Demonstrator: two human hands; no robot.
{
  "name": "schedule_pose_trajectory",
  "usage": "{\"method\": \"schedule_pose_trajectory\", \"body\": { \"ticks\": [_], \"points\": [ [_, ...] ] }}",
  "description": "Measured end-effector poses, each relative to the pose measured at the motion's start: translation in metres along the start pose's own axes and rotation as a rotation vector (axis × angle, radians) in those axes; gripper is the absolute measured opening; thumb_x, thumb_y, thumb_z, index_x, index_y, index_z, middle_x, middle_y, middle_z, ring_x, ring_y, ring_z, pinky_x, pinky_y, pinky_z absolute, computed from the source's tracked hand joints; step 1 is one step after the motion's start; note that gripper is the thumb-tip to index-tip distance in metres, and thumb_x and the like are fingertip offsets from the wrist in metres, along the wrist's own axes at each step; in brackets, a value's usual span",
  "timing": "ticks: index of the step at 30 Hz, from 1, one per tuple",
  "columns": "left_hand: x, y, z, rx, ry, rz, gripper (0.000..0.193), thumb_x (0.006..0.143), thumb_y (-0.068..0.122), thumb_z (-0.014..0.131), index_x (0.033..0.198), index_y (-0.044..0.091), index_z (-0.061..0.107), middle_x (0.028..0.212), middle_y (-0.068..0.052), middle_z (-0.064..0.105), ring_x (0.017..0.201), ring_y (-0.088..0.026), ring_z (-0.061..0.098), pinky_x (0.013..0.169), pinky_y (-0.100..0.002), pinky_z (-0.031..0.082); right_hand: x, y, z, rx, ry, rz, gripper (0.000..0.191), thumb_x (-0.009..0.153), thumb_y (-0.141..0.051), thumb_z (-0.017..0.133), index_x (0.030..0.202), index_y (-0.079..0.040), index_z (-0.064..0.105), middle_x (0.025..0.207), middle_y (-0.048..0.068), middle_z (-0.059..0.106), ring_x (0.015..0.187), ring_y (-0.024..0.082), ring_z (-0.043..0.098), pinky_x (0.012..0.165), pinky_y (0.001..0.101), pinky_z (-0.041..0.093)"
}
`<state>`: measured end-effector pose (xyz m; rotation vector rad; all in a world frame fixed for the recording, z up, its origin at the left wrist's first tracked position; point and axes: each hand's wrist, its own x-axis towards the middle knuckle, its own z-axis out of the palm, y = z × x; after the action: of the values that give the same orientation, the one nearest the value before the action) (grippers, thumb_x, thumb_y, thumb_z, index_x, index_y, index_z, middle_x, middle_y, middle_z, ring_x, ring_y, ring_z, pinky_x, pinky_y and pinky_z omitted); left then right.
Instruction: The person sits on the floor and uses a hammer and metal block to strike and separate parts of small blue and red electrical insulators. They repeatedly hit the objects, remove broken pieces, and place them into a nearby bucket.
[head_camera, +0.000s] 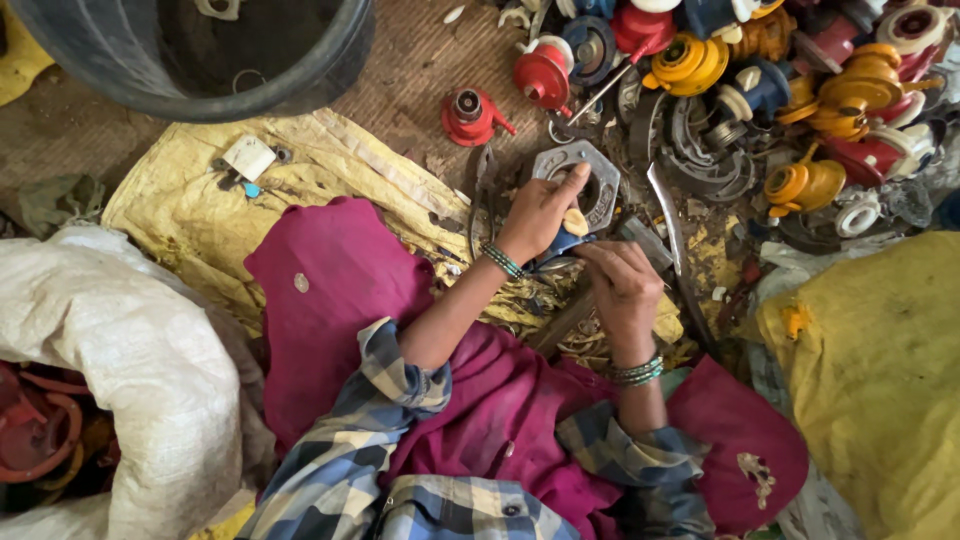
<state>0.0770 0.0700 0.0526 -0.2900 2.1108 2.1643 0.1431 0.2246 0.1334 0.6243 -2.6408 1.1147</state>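
My left hand (541, 212) grips a blue regulator-like part with a cream knob (575, 222), pressing it against a grey hexagonal metal ring (603, 186) on the ground. The fingers of my right hand (622, 290) close over the same blue part from below. Both wrists wear green bead bangles. A magenta cloth (340, 290) covers my lap, and my sleeves are blue checked.
A heap of red, yellow and blue regulator parts (760, 90) lies at the upper right, one red part (470, 115) apart from it. A black tub (200, 60) stands upper left, a white sack (140, 370) at left, yellow sacking (880, 380) at right.
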Motion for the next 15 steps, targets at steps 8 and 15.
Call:
{"method": "schedule_pose_trajectory", "body": {
  "ticks": [8,15],
  "points": [
    [0.017,-0.029,0.012,-0.09,-0.055,-0.056,0.075,0.094,0.066,0.055,0.055,0.002,0.055,0.053,-0.002,0.052,0.055,-0.012,0.05,0.055,-0.034,0.042,-0.004,-0.01,0.009,0.093,0.207,0.229,0.018,0.085,0.005,0.079,0.1,-0.004,0.078,0.095,0.006,0.075,0.079,0.014,0.066,0.068,0.0273,0.052],
    [0.023,-0.045,0.013,-0.218,-0.209,-0.334,0.074,0.1,0.074,0.038,0.082,0.005,0.057,0.079,-0.008,0.064,0.075,-0.015,0.06,0.067,-0.032,0.048,-0.004,0.006,0.008,0.136,0.119,0.331,0.011,0.091,0.001,0.078,0.101,-0.001,0.076,0.089,0.004,0.071,0.078,0.01,0.06,0.069,0.0227,0.047]
  ]
}}
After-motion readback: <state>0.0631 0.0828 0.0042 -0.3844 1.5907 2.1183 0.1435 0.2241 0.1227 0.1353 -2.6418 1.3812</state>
